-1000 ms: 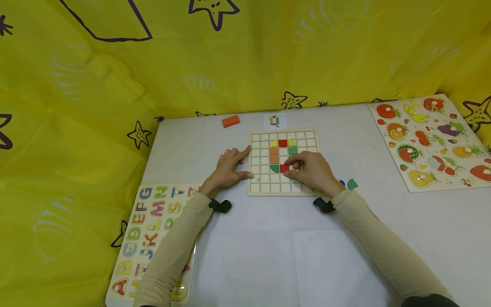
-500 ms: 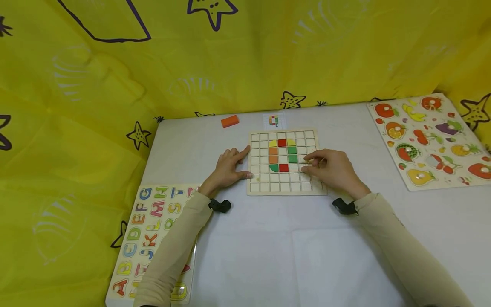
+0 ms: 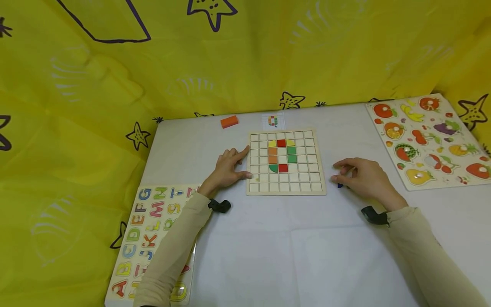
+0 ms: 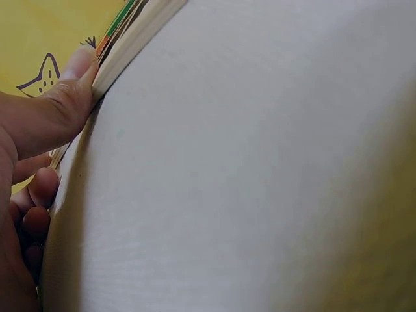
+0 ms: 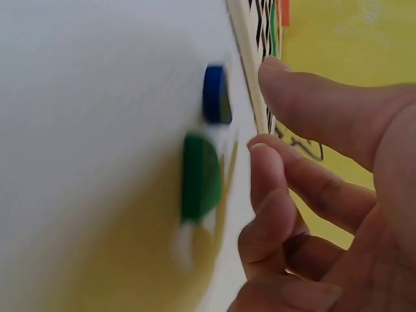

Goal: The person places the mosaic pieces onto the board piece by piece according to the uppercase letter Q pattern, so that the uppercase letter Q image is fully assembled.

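Note:
My left hand (image 3: pixel 230 168) rests at the left edge of a wooden grid board (image 3: pixel 304 177), thumb and index finger spread along the rim. In the left wrist view the thumb (image 4: pixel 65 104) lies against the board's side. Colored flat pieces form a ring on the grid: yellow corners, red squares (image 3: pixel 283 168), orange and green squares, and a green rounded corner (image 3: pixel 273 168). Right of the board, my right hand (image 3: pixel 362 177) is over the table with thumb and index finger apart, nothing between them. A blue piece (image 5: pixel 214 94) and a green rounded piece (image 5: pixel 201 177) lie near its fingers.
A small pattern card (image 3: pixel 273 121) and an orange block (image 3: pixel 229 122) lie behind the board. An alphabet puzzle (image 3: pixel 153 226) is at the left, partly under the left sleeve. A fruit puzzle (image 3: pixel 429 145) lies at the right. Yellow cloth (image 3: pixel 245 64) hangs behind the table.
My right hand has let go of the red square at the ring's bottom and moved right, off the board, to the loose pieces. My left hand has stayed at the board's edge.

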A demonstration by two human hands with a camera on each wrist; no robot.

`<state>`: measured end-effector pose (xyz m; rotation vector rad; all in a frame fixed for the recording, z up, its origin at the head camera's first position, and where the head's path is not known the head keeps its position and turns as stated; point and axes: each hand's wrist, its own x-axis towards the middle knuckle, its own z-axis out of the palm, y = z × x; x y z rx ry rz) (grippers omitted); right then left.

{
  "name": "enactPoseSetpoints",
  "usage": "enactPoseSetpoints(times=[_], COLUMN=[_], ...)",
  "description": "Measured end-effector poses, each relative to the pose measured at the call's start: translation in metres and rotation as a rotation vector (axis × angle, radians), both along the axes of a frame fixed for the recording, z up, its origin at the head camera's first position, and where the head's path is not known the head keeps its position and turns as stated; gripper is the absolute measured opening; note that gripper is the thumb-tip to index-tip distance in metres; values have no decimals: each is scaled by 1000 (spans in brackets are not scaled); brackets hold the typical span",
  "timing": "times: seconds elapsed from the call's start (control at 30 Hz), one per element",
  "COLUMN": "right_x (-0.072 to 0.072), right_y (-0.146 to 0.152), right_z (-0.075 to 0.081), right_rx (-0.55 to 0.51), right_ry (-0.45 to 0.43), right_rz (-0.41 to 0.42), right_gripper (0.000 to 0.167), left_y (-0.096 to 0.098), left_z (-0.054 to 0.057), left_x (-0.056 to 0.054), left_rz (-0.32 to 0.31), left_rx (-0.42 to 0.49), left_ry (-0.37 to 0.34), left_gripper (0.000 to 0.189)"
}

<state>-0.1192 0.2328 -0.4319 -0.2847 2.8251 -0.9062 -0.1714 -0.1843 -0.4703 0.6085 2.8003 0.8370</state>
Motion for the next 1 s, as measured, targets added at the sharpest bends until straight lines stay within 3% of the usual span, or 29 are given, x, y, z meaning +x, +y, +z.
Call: enactPoseSetpoints(times=[0.37,0.53,0.8,1.0], right_x=[12,14,16,16], right_y=[25,29,31,30], right_z=[-9,-7,-6,-6], right_rx=[-3,6,14,20], right_ry=[-18,-6,-57,2], right_rz=[11,31,52,91], right_gripper=[33,34,30,28], left_y=[-1,-1,-1,-2], left_z=[-1,-1,-3,-3], left_x=[1,1,1,0], left_rz=[4,1,-4,-2], left_rx=[17,21,23,19], left_ry=[-19,-15,-3,3], left_gripper=[96,96,96,96])
